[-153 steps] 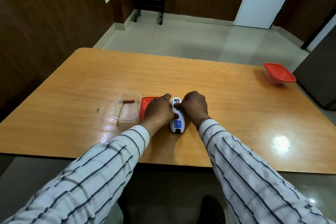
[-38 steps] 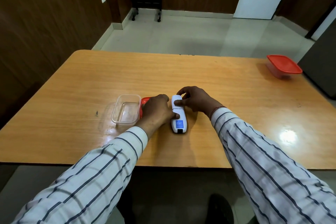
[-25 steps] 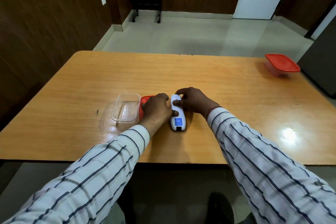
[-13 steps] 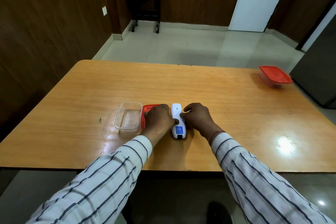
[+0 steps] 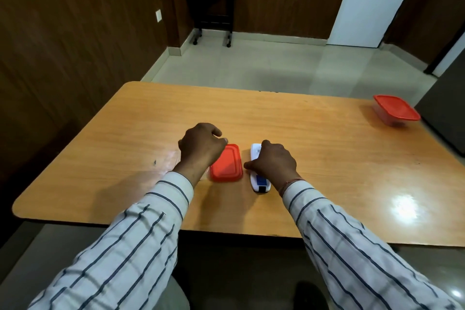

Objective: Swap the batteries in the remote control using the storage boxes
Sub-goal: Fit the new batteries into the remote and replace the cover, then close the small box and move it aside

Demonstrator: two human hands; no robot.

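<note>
Here, on the table (image 5: pixel 302 133), right hand (image 5: pixel 274 166) curled round the white remote (image 5: pixel 260 182), just right of a red lid (image 5: pixel 227 165); left hand (image 5: pixel 200 147) curled above that lid's far-left corner, grip impossible to tell; 1 lidded box (image 5: pixel 395 109) well apart at far right.

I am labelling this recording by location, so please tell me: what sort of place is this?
Probably a plain room in a home or small office; which one is unclear. It shows a large orange-brown wooden table, dark brown wood-panelled walls, a pale tiled floor and a white door.
</note>
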